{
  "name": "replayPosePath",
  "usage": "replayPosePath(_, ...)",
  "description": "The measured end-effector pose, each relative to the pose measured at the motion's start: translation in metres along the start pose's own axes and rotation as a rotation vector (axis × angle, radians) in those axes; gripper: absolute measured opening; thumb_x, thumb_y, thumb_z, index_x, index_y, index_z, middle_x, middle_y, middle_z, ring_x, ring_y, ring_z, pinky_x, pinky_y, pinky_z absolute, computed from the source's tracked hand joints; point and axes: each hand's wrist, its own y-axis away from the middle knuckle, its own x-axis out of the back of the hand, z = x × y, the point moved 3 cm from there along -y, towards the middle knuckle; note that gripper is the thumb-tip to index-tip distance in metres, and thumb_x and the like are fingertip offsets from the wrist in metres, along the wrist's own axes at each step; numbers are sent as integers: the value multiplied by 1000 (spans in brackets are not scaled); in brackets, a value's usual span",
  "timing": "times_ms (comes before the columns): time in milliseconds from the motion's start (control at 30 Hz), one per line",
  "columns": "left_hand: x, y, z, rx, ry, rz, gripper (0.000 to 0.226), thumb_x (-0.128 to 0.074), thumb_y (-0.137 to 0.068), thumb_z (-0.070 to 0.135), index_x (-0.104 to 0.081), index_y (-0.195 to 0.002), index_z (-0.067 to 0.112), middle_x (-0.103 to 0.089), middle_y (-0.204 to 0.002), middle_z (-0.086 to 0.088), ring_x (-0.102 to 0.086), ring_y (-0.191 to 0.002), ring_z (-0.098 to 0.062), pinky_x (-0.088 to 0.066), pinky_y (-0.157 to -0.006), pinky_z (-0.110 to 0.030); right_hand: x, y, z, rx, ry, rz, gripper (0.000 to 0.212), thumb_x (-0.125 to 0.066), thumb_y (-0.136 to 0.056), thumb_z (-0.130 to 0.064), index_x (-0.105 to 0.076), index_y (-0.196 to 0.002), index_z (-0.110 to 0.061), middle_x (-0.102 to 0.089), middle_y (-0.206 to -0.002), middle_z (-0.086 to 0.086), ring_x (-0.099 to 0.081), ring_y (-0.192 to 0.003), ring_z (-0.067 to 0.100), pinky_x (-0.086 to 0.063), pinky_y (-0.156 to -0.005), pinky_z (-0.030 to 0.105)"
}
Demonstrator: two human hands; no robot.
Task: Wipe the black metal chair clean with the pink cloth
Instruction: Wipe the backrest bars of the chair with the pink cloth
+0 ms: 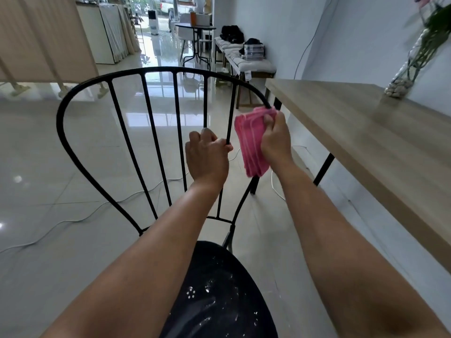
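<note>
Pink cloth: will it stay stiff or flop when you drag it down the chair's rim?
Likely floppy: the pink cloth hangs in loose folds below the right hand. Probably light, since fingertips alone pinch it against the chair rim. The left hand grips a bar, probably to steady the chair.

Folded pink cloth (251, 145) wraps the right rim of the spindle-backed black metal chair (148, 118).

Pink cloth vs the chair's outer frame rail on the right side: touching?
Touching. The head view shows the right hand pressing the pink cloth around the black metal chair's curved outer rail, which disappears into the cloth's top fold.
</note>
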Motion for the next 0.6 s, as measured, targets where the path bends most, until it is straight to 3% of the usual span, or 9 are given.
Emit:
replayPosePath(133,-5,5,-1,34,65,23,28,-51,-98,40,-76,-103,28,-67,-105,6,-47,-108,-26,-35,-74,-30,-30,63,66,-124,-89,75,27,-28,-104,-32,-48,-110,-14,-58,-87,-1,-58,-70,9,-45,-60,27)
replayPosePath(233,-8,6,2,42,55,-3,32,-44,-101,39,-73,-104,28,-73,-98,3,-60,-105,-25,-33,-64,-29,-60,118,108,-211,-120,-12,17,-33,-103,-20,-47,-112,-16,-57,-85,-15,-59,-69,-10,-41,-59,18)
replayPosePath(300,-8,4,1,61,106,-51,30,-44,-102,36,-74,-102,28,-75,-93,0,-67,-94,-28,-38,-62,-30,-70,144,131,-296,-80,-131,14,-33,-102,-22,-46,-108,-25,-61,-85,-13,-61,-66,-8,-41,-49,9)
replayPosePath(367,-8,1,-1,127,253,-135,27,-48,-100,32,-75,-100,28,-76,-90,3,-69,-89,-24,-49,-69,-32,-68,148,141,-372,23,-239,12,-33,-101,-20,-45,-101,-22,-63,-84,-4,-64,-69,10,-42,-47,19)
replayPosePath(467,-8,-1,-6,208,476,-234,22,-54,-96,33,-76,-102,29,-76,-87,9,-70,-90,-14,-52,-82,-30,-59,132,133,-406,66,-325,19,-35,-100,-16,-51,-103,-6,-63,-91,12,-61,-80,27,-49,-66,39)
replayPosePath(600,-9,-5,-11,172,536,-290,22,-56,-94,34,-77,-100,28,-77,-84,7,-71,-88,-11,-52,-89,-30,-20,65,68,-240,-19,-95,30,-36,-103,-28,-54,-111,-6,-63,-100,13,-60,-88,26,-49,-78,43)
